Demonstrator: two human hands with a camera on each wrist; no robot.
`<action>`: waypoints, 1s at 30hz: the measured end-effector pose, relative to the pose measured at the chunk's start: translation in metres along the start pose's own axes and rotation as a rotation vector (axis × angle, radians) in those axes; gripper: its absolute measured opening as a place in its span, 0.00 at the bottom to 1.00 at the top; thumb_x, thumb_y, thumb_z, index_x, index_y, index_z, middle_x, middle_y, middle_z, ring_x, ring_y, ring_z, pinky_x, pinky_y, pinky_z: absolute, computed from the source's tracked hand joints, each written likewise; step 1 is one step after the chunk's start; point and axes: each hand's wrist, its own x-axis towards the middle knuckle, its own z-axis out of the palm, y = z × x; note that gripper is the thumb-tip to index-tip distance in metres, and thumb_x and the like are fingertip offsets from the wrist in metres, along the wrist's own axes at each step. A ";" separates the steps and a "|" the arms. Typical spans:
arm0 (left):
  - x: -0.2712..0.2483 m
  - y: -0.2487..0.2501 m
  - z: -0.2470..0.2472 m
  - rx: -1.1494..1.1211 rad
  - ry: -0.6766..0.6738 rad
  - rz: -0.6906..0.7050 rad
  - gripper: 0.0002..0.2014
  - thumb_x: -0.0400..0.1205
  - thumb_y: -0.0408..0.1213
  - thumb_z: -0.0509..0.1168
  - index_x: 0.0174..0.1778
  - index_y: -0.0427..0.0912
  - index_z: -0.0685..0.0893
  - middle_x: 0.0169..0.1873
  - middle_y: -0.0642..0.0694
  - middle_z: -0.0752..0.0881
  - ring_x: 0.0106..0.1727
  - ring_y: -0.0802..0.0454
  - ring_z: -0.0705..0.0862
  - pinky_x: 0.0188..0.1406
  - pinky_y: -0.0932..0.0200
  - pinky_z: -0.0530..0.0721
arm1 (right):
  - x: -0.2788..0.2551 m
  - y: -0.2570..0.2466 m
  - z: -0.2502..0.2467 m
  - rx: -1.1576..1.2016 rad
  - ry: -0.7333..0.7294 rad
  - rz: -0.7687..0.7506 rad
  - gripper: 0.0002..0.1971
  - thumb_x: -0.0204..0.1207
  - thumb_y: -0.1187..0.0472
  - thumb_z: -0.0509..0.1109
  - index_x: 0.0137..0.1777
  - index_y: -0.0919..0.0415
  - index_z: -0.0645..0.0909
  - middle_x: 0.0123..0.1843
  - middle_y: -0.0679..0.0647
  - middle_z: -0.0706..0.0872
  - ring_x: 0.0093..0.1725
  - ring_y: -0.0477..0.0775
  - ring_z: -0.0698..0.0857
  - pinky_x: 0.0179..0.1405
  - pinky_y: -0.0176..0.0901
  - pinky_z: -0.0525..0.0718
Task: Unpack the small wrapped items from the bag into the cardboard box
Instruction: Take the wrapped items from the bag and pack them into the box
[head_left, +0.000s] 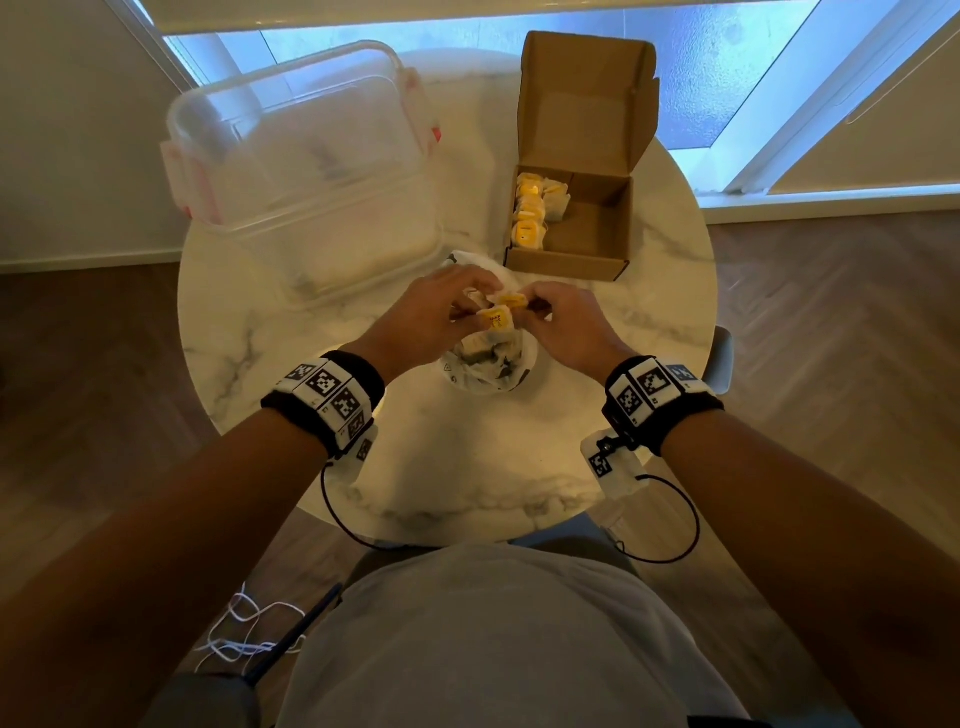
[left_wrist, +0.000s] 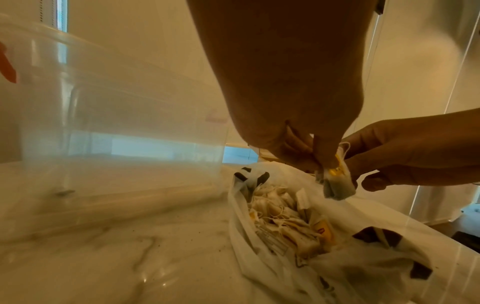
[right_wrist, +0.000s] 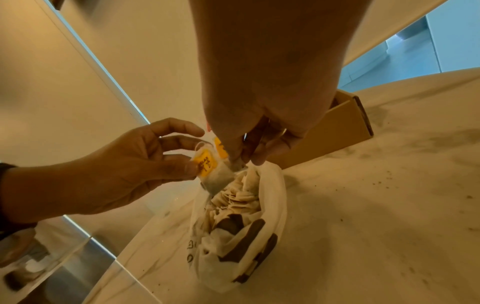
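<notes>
Over the open white bag (head_left: 488, 364) (left_wrist: 285, 236) (right_wrist: 233, 236) my two hands meet, both holding small wrapped tea bags with yellow tags. My left hand (head_left: 441, 312) (right_wrist: 166, 156) pinches one tea bag (head_left: 496, 318) (right_wrist: 211, 170) (left_wrist: 337, 183) by its tag end. My right hand (head_left: 556, 317) (left_wrist: 363, 162) pinches a second tea bag (head_left: 511, 300) (right_wrist: 221, 150) right beside it. More tea bags fill the bag. The cardboard box (head_left: 569, 228) (right_wrist: 335, 131) stands open behind the bag, with several tea bags (head_left: 530, 213) lined along its left wall.
A clear plastic tub (head_left: 306, 171) (left_wrist: 103, 127) with pink clips stands at the back left of the round marble table (head_left: 467, 467). The box lid (head_left: 587, 98) stands upright at the far side. A chair edge (head_left: 722, 358) shows at the right rim.
</notes>
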 end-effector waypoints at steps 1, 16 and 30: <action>0.001 0.002 -0.001 -0.002 0.026 -0.001 0.19 0.77 0.37 0.77 0.63 0.49 0.83 0.59 0.54 0.82 0.48 0.66 0.87 0.47 0.72 0.85 | -0.001 -0.001 0.000 -0.010 -0.026 -0.026 0.06 0.80 0.57 0.75 0.52 0.57 0.90 0.45 0.52 0.91 0.45 0.53 0.86 0.48 0.45 0.82; 0.009 0.015 0.001 -0.074 0.128 -0.027 0.11 0.79 0.35 0.75 0.55 0.43 0.84 0.46 0.50 0.90 0.48 0.61 0.89 0.53 0.56 0.89 | -0.004 0.000 -0.006 0.057 -0.003 -0.087 0.10 0.74 0.53 0.78 0.53 0.53 0.87 0.51 0.48 0.87 0.46 0.46 0.83 0.45 0.32 0.80; 0.092 0.033 0.000 0.089 0.136 0.130 0.07 0.84 0.36 0.68 0.57 0.44 0.82 0.54 0.49 0.82 0.48 0.58 0.85 0.46 0.69 0.85 | 0.042 0.024 -0.056 0.006 0.224 0.082 0.11 0.81 0.53 0.72 0.58 0.56 0.86 0.50 0.46 0.84 0.47 0.44 0.82 0.43 0.30 0.79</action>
